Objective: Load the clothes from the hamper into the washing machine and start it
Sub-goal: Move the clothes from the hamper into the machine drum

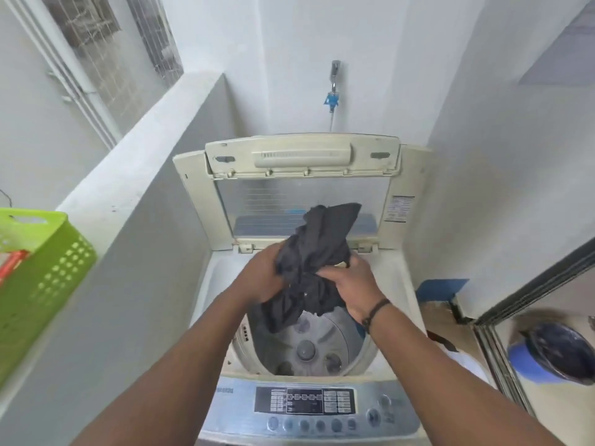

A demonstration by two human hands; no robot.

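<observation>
White-walled laundry nook: my left hand (264, 278) and right hand (357, 284), fingers clamped on a dark garment (312, 262), should release it centred above the washing machine (209, 220) drum (322, 346).

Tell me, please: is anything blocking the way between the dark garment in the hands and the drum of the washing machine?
Nothing visible. The lid stands open, and the dark garment, held by the left hand and right hand, hangs directly above the open drum.

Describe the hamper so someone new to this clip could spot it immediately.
Start at the open top-loading washing machine in the middle, then look left along the grey ledge. At the frame's left edge sits the hamper, a lime-green plastic basket with perforated sides, the only bright green thing in view.
</observation>
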